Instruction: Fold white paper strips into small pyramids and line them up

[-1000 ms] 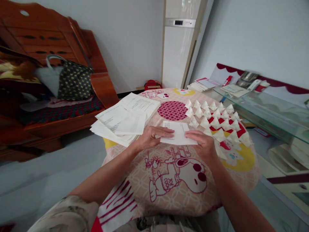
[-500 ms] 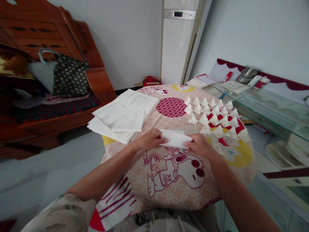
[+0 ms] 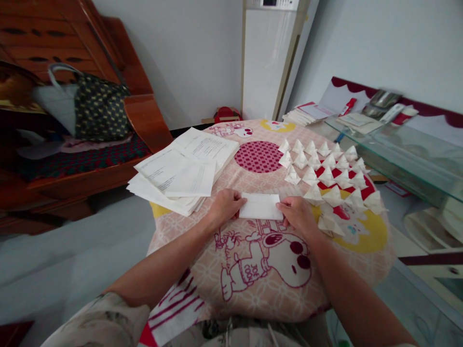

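A white sheet of paper (image 3: 261, 206), folded into a narrow strip, lies flat on the cartoon-printed tablecloth (image 3: 267, 270). My left hand (image 3: 226, 206) pinches its left end with curled fingers. My right hand (image 3: 298, 214) pinches its right end in the same way. Several small folded white paper triangles (image 3: 327, 176) stand in rows just right of my right hand. A stack of printed white sheets (image 3: 184, 171) lies to the left of my left hand.
A wooden bench (image 3: 72, 144) with a dark patterned bag (image 3: 99, 108) stands at the left. A tall white appliance (image 3: 267, 58) is against the far wall. A glass shelf (image 3: 405, 154) with papers and cans runs along the right.
The sheet was wider and flat a second ago; both hands lifted its near edge, folded it over, and now hold it down as a narrow strip.
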